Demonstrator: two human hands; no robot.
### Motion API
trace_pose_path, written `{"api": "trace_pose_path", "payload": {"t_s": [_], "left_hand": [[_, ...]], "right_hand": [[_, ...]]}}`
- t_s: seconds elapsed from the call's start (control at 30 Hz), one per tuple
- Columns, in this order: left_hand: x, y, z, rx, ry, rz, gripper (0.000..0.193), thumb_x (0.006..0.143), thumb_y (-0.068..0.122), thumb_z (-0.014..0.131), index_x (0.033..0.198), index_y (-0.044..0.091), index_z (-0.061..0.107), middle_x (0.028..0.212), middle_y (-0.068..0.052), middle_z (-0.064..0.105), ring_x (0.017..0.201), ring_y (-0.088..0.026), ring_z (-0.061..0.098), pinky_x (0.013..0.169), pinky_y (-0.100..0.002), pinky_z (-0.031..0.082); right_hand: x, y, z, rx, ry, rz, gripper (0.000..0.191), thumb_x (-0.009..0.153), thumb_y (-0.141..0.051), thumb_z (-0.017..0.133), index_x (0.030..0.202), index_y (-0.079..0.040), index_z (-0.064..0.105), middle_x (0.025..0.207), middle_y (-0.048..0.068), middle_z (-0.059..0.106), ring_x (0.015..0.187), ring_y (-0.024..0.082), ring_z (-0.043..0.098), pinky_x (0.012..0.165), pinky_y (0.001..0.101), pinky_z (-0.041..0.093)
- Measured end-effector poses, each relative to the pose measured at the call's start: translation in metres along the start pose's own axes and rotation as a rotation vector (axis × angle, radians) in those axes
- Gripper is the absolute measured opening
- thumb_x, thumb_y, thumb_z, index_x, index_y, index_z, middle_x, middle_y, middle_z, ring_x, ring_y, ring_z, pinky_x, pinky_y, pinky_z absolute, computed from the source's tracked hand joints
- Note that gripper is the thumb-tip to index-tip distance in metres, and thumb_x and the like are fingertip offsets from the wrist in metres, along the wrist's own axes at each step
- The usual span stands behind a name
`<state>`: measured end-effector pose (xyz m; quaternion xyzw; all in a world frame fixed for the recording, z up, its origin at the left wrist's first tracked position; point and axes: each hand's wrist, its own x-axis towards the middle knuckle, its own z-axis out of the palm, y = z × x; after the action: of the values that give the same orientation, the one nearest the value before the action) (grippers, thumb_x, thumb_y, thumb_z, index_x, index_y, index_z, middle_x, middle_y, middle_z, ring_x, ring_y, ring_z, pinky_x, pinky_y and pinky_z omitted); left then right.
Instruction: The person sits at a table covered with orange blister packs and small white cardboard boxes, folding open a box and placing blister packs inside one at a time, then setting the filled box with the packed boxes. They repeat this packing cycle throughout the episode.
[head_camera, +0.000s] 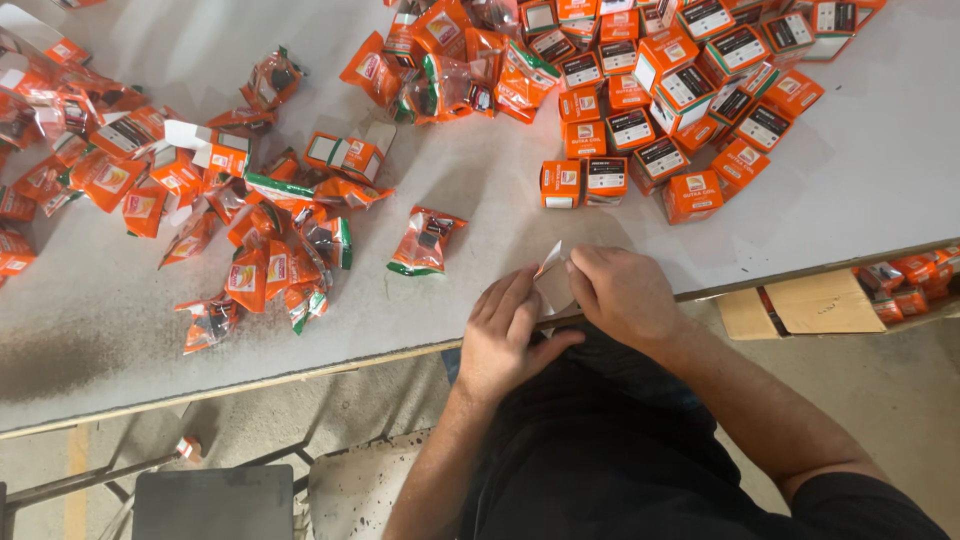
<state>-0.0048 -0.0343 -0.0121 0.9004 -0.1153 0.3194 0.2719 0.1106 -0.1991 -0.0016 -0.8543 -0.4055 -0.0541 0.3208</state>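
Note:
At the near edge of the grey table (130, 300), both of my hands grip one small flat carton (552, 280), orange outside and pale inside. My left hand (508, 335) holds its lower left side. My right hand (622, 292) pinches its upper right flap. A single orange plastic packet (425, 241) lies on the table just left of my hands. Most of the carton is hidden between my fingers.
A heap of orange packets and some open cartons (250, 220) covers the table's left half. Several closed orange boxes (660, 90) stand at the back right. A cardboard box (815, 305) with more packets sits below the table's right edge. A dark stool (215, 503) stands lower left.

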Motion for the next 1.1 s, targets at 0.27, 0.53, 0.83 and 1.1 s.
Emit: {"api": "trace_pose_path", "payload": {"t_s": [0.27, 0.53, 0.83, 1.1], "left_hand": [[0.011, -0.015, 0.012, -0.14, -0.004, -0.242, 0.065, 0.081, 0.011, 0.086, 0.137, 0.009, 0.054, 0.128, -0.017, 0.066, 0.116, -0.037, 0.067, 0.097, -0.042, 0.057], [0.008, -0.018, 0.015, -0.141, -0.041, -0.242, 0.076, 0.078, 0.013, 0.088, 0.145, 0.011, 0.051, 0.121, -0.015, 0.068, 0.113, -0.036, 0.066, 0.101, -0.045, 0.054], [0.009, -0.012, 0.015, -0.136, -0.071, -0.355, 0.075, 0.076, 0.012, 0.085, 0.143, 0.008, 0.052, 0.118, -0.014, 0.067, 0.108, -0.034, 0.066, 0.097, -0.044, 0.056], [0.009, -0.009, 0.015, -0.058, -0.005, -0.221, 0.059, 0.082, 0.015, 0.085, 0.133, 0.007, 0.058, 0.125, -0.015, 0.065, 0.113, -0.035, 0.066, 0.097, -0.044, 0.056]], "right_hand": [[-0.031, 0.013, -0.024, 0.123, 0.106, -0.128, 0.048, 0.091, 0.001, 0.065, 0.136, 0.004, 0.049, 0.134, 0.024, 0.047, 0.123, 0.042, 0.054, 0.103, 0.0457, 0.049], [-0.034, 0.021, -0.012, 0.306, 0.47, -0.255, 0.051, 0.095, 0.001, 0.086, 0.128, -0.004, 0.048, 0.138, 0.018, 0.042, 0.119, 0.026, 0.063, 0.098, 0.0347, 0.062], [0.007, -0.012, -0.012, -0.023, 0.215, -0.435, 0.027, 0.087, -0.005, 0.081, 0.109, -0.002, 0.066, 0.114, 0.011, 0.064, 0.11, 0.033, 0.063, 0.091, 0.0432, 0.054], [0.008, -0.012, -0.039, 0.156, -0.012, -0.406, 0.034, 0.088, -0.002, 0.064, 0.121, -0.009, 0.068, 0.127, 0.022, 0.057, 0.124, 0.038, 0.053, 0.097, 0.0428, 0.051]]}}
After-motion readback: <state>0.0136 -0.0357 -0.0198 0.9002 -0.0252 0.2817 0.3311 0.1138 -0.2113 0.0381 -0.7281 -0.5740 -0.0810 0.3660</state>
